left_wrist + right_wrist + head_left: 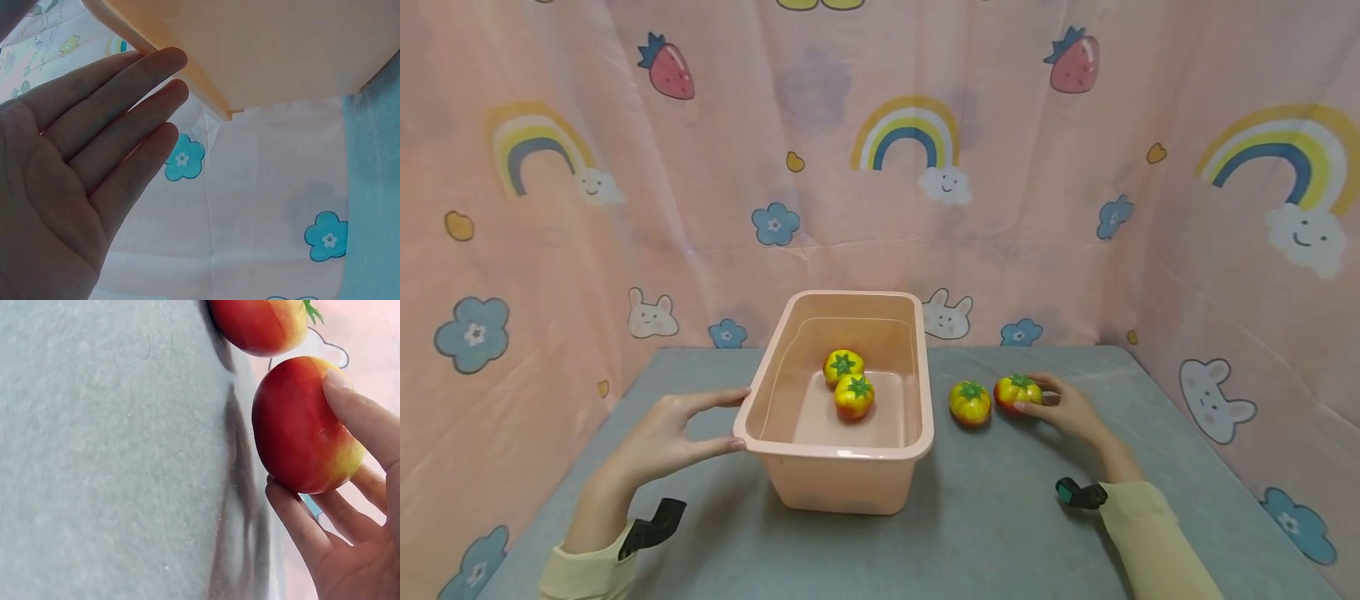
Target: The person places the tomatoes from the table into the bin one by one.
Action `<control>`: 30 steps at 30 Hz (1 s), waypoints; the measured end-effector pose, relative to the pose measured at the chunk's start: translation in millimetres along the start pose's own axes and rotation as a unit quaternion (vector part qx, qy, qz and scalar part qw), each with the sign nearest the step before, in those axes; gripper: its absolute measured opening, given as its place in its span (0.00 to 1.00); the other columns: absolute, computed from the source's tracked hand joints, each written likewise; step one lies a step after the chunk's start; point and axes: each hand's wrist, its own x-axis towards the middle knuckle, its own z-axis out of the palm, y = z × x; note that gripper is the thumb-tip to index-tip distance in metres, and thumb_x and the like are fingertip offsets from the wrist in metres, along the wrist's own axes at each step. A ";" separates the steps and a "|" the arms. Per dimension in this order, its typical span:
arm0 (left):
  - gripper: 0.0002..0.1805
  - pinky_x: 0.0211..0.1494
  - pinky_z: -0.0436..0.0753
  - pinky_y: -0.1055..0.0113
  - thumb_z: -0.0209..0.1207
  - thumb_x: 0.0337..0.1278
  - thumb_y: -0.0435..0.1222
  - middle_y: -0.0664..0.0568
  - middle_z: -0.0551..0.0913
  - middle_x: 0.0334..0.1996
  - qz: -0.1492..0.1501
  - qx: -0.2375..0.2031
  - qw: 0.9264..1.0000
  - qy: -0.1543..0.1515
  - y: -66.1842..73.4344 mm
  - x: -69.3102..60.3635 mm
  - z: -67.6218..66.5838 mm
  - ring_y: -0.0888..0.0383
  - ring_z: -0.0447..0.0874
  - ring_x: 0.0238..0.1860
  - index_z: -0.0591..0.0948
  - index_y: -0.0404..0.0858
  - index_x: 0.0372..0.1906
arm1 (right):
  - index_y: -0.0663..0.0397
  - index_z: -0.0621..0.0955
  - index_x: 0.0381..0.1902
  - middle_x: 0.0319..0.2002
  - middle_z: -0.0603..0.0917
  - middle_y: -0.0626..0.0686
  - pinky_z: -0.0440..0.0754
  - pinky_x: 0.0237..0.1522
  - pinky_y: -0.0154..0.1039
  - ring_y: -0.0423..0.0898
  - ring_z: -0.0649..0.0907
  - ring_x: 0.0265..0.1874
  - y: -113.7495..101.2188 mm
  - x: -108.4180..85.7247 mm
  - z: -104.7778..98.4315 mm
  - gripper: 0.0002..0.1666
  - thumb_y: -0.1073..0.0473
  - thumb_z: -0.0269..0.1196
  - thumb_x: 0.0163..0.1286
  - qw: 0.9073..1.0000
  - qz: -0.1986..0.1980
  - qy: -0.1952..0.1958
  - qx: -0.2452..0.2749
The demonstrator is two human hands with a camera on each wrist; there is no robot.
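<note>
A pink plastic basin [842,452] holds two yellow-and-red tomatoes, one tomato [843,367] behind the other tomato [854,397]. My left hand [658,437] touches the basin's left rim with fingers and thumb spread. Seen from the left wrist, the fingers of that hand [94,137] lie fairly straight against the rim. To the right of the basin, my right hand [1067,408] pinches a tomato [306,425] between thumb and fingers. Whether this tomato touches the table I cannot tell. Just left of it sits another tomato [970,404], green leaves up.
A grey-blue table [1015,525] carries everything. Pink cloth [715,167] printed with rainbows, strawberries and rabbits hangs behind and along both sides. Each wrist wears a black device, one on the left [653,527] and one on the right [1081,493].
</note>
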 end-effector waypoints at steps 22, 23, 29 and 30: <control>0.31 0.52 0.80 0.55 0.70 0.44 0.50 0.63 0.82 0.52 -0.017 0.004 1.000 -0.002 2.8 1.1 1.0 0.61 0.81 0.53 0.79 0.49 0.58 | 0.55 0.66 0.67 0.64 0.69 0.64 0.75 0.53 0.60 0.64 0.73 0.57 -10.1 -15.1 -21.6 0.46 0.34 0.62 0.60 0.999 0.020 -0.014 -0.026; 0.31 0.52 0.80 0.55 0.70 0.44 0.50 0.63 0.82 0.52 -0.017 0.004 1.000 -0.003 2.6 1.2 1.0 0.61 0.81 0.53 0.79 0.49 0.58 | 0.55 0.66 0.67 0.64 0.69 0.64 0.75 0.54 0.60 0.63 0.73 0.57 -11.5 -16.1 -22.4 0.46 0.34 0.62 0.60 0.999 0.016 -0.012 -0.027; 0.31 0.51 0.81 0.54 0.70 0.44 0.49 0.61 0.83 0.51 -0.008 0.004 1.000 -0.004 1.8 2.0 -0.4 0.60 0.82 0.52 0.79 0.48 0.58 | 0.56 0.67 0.66 0.64 0.70 0.64 0.76 0.53 0.59 0.63 0.75 0.56 -24.0 -20.4 -26.1 0.45 0.34 0.62 0.60 1.000 0.004 -0.007 -0.025; 0.31 0.51 0.81 0.54 0.70 0.44 0.49 0.60 0.83 0.51 -0.006 0.004 1.000 -0.004 1.9 2.5 -0.9 0.59 0.82 0.52 0.80 0.48 0.58 | 0.56 0.67 0.66 0.64 0.70 0.64 0.76 0.53 0.59 0.63 0.75 0.56 -26.8 -21.1 -26.8 0.45 0.34 0.61 0.61 1.000 0.003 -0.007 -0.026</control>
